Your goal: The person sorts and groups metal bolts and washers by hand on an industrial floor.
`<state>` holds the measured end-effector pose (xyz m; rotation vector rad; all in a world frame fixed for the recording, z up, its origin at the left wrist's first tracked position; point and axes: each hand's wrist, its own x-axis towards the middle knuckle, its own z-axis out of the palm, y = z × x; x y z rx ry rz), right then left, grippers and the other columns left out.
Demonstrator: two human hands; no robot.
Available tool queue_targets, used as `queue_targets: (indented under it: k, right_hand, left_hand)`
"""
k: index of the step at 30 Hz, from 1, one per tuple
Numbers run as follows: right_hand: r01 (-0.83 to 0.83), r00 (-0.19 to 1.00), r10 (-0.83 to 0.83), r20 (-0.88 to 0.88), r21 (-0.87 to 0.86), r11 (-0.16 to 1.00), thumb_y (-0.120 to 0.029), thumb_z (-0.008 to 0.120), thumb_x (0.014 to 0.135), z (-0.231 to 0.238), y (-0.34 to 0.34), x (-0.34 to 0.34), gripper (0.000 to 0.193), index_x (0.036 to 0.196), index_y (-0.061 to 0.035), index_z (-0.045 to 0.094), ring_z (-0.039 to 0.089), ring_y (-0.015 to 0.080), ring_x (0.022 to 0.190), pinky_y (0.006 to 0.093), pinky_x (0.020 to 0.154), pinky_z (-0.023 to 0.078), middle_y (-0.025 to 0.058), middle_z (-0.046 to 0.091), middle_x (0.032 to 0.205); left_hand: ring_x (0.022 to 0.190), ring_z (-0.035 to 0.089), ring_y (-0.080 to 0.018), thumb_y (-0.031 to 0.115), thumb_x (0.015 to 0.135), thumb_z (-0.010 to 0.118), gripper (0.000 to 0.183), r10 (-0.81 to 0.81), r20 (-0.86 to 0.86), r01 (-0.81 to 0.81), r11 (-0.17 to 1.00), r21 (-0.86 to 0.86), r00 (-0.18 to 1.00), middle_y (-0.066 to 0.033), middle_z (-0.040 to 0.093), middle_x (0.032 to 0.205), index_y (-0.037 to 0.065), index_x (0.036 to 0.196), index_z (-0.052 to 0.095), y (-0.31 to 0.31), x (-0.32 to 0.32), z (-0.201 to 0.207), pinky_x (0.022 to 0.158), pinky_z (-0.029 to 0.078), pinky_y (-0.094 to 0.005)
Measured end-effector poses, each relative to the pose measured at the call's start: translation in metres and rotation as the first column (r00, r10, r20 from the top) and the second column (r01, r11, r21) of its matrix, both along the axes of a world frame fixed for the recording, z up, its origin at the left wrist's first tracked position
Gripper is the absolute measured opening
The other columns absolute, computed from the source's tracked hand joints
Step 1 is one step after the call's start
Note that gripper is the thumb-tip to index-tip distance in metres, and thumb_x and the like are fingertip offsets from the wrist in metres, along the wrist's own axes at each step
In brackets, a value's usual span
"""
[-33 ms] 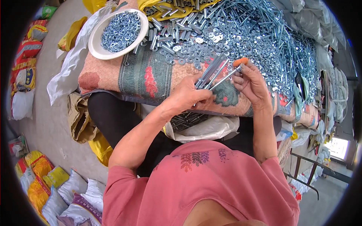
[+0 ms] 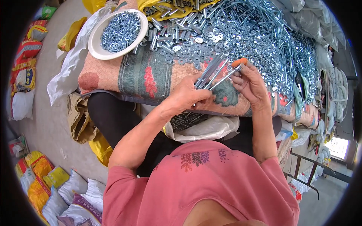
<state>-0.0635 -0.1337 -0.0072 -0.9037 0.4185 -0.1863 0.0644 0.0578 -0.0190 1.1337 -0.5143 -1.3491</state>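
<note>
Working on one rod (image 2: 224, 78), I judge: my right hand (image 2: 252, 83) pinches its tip, my left hand (image 2: 187, 94) wraps the bundle (image 2: 211, 71) above the cloth (image 2: 105, 71). Next likely calls for steady left fingers.

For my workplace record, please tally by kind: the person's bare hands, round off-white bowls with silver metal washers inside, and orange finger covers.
Bare hands (left hand, right hand): 2
Round off-white bowl with silver metal washers: 1
Orange finger cover: 1
Total: 4
</note>
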Motion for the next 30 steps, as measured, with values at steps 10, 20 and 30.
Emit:
queue_targets:
  k: [10, 20, 30]
  right_hand:
    - [0.031, 0.986, -0.088, -0.141, -0.364, 0.931, -0.016, 0.054, 0.089, -0.004, 0.048, -0.012, 0.02, 0.099, -0.0002, 0.061, 0.052, 0.0082, 0.052, 0.0183, 0.045, 0.041, 0.0055, 0.059, 0.069]
    - [-0.24, 0.847, -0.531, -0.004, -0.895, -0.375, -0.007, 0.06, 0.08, -0.018, -0.044, -0.041, 0.013, 0.092, -0.0016, 0.062, 0.057, 0.0164, 0.066, 0.0289, 0.06, 0.044, 0.0097, 0.062, 0.076]
    - [-0.246, 0.847, -0.519, -0.118, -0.952, -0.184, -0.006, 0.059, 0.077, -0.012, -0.056, -0.049, 0.01, 0.086, -0.0008, 0.058, 0.058, 0.0272, 0.069, 0.0351, 0.067, 0.046, 0.0142, 0.059, 0.08]
  left_hand:
    - [0.039, 0.045, -0.0055, 0.007, 0.073, 0.059, 0.02, -0.063, -0.219, 0.065, 0.998, -0.001, 0.974, -0.0039, 0.053, 0.059, 0.0, 0.091, 0.053, 0.0, -0.001, -0.007, 0.031, 0.026, -0.018]
    - [0.04, 0.046, -0.0074, 0.007, 0.073, 0.06, 0.012, 0.02, -0.237, -0.02, 1.0, 0.001, 0.971, -0.0069, 0.055, 0.061, 0.002, 0.078, 0.05, -0.001, -0.002, -0.007, 0.03, 0.025, -0.0186]
    - [0.04, 0.046, -0.0074, 0.007, 0.073, 0.058, 0.013, 0.058, -0.224, -0.057, 0.998, 0.012, 0.973, -0.0077, 0.055, 0.062, -0.001, 0.081, 0.052, -0.001, -0.005, -0.01, 0.03, 0.025, -0.0186]
